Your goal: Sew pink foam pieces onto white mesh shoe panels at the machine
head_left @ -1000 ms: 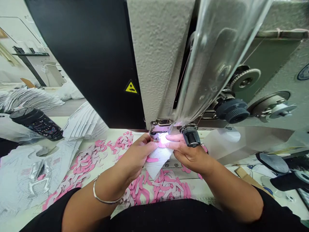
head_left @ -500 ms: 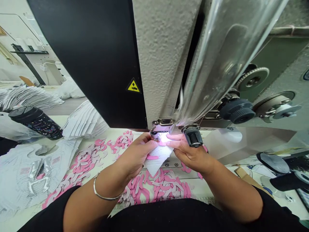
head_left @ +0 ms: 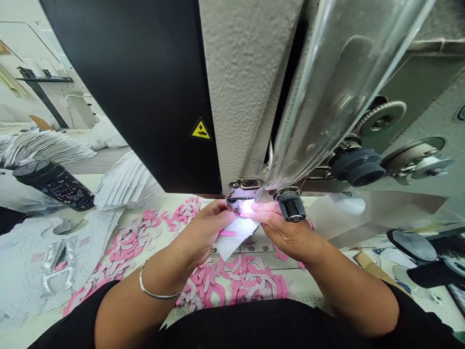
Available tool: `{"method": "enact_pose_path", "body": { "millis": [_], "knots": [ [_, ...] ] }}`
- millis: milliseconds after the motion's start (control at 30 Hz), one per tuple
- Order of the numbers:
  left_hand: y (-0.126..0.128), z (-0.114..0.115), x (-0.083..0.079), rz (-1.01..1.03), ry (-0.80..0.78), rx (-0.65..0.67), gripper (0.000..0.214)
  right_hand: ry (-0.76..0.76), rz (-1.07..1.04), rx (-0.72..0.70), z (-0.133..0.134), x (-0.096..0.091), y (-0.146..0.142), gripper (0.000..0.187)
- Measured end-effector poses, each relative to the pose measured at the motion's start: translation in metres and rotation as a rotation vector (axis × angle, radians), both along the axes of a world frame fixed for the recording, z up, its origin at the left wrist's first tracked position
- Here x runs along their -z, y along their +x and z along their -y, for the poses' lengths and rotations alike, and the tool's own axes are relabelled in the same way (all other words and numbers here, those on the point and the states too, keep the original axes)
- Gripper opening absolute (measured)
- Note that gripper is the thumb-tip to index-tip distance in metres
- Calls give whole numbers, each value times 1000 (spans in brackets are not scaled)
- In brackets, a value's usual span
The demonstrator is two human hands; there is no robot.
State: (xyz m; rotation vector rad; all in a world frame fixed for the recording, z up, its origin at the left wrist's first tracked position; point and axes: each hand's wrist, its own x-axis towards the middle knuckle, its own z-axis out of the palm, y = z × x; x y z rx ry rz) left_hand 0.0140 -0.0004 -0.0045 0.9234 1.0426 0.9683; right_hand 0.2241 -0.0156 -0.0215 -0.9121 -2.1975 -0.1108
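Note:
A white textured fabric piece [head_left: 236, 234] with pink on it lies beneath the needle area of a sewing machine [head_left: 242, 196], under a bright lamp. My left hand [head_left: 205, 230] grips its left edge between thumb and fingers, close to the presser foot. On the other side my right hand [head_left: 286, 228] has its fingertips on the fabric's right edge, with the thumb and fingers closed on it. The lamp's glare washes out the stitching spot. A pink strip [head_left: 227, 233] shows on the fabric near my left thumb.
Pink and white curved scraps [head_left: 250, 281] cover the table in front and to the left. White shoe-upper-like pieces [head_left: 54, 261] and stacked pieces [head_left: 125, 182] lie left, beside a black tumbler [head_left: 54, 184]. The machine's dark housing [head_left: 138, 97] hangs overhead; a dial [head_left: 358, 167] juts out right.
The fabric has turned slightly, its lower tip shifting left and up. Both hands stay on it in nearly the same place.

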Motion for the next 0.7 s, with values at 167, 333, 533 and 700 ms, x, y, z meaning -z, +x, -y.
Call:
{"method": "enact_pose_path", "body": {
  "millis": [167, 333, 533, 700],
  "knots": [
    [-3, 0, 0, 11, 11, 22, 20, 33, 20, 4, 1, 1, -1, 24],
    [-11, -1, 1, 40, 35, 88, 23, 47, 53, 24, 3, 1, -2, 23],
    [-32, 8, 3, 13, 45, 158, 24, 82, 125, 52, 5, 0, -4, 26],
    [-44, 10, 8, 31, 21, 143, 33, 133, 180, 77, 8, -1, -6, 27]
  ]
}}
